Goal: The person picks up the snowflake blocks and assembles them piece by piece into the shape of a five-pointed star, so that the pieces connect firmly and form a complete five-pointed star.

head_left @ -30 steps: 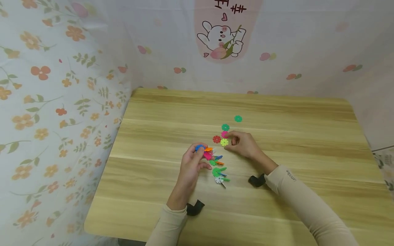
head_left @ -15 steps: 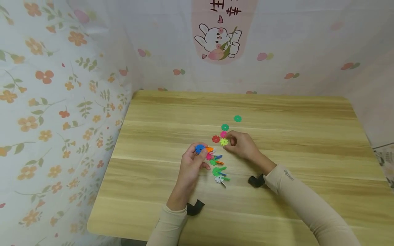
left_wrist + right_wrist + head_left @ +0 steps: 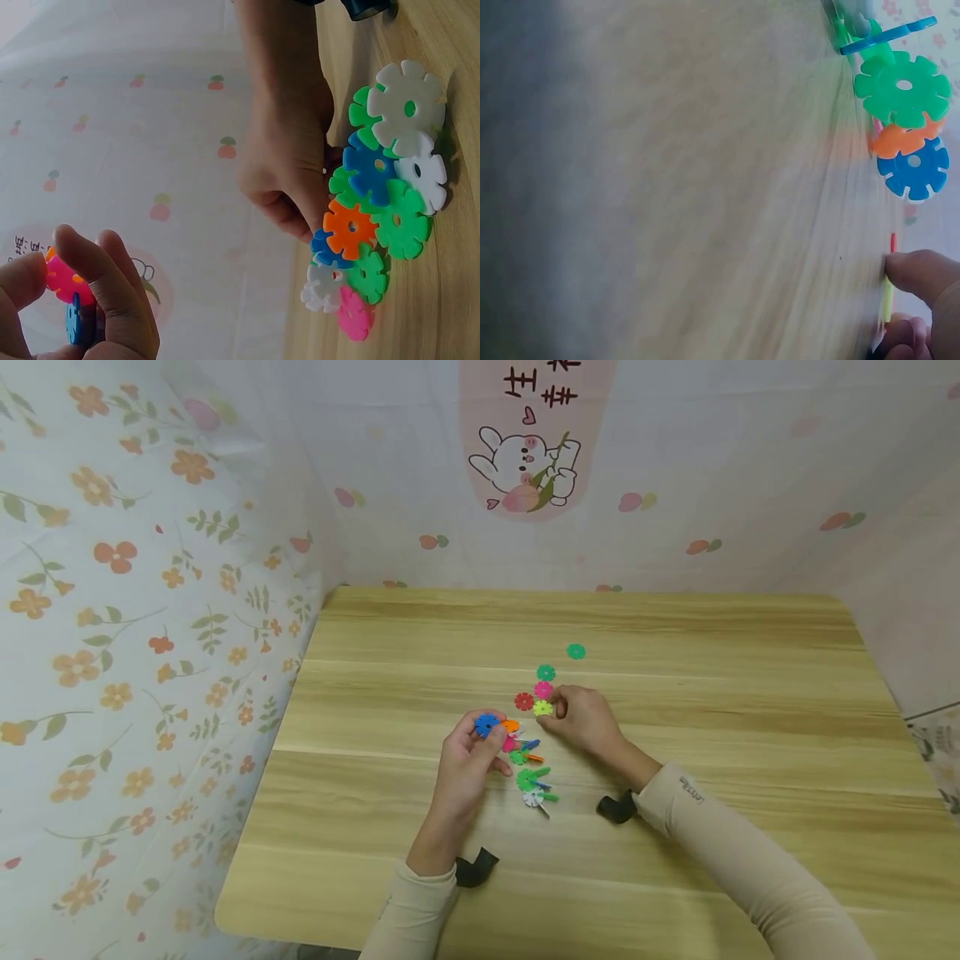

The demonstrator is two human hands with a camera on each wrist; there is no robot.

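Observation:
My left hand [image 3: 467, 760] holds a blue notched plastic snowflake disc [image 3: 486, 724] and an orange one [image 3: 511, 726] between thumb and fingers. In the left wrist view, a pink disc [image 3: 69, 279] also shows in that grip. My right hand [image 3: 588, 722] has its thumb and a finger at opposite edges of a yellow disc [image 3: 543, 708], pinching it at the tabletop. Beside the left hand lies a joined row of discs, with green [image 3: 403, 219], white [image 3: 409, 105] and orange [image 3: 351, 229] ones slotted together at angles.
Loose discs lie flat beyond the right hand: a red one [image 3: 524, 702], a pink one [image 3: 543, 690], a green one [image 3: 546, 672] and a farther green one [image 3: 576, 652]. All are on a wooden table [image 3: 360, 827]. Patterned cloth [image 3: 405, 460] hangs behind and at the left.
My right hand has moved slightly left, its fingertips closing in on the yellow disc. In the left hand, the blue disc has tilted to show its flat face.

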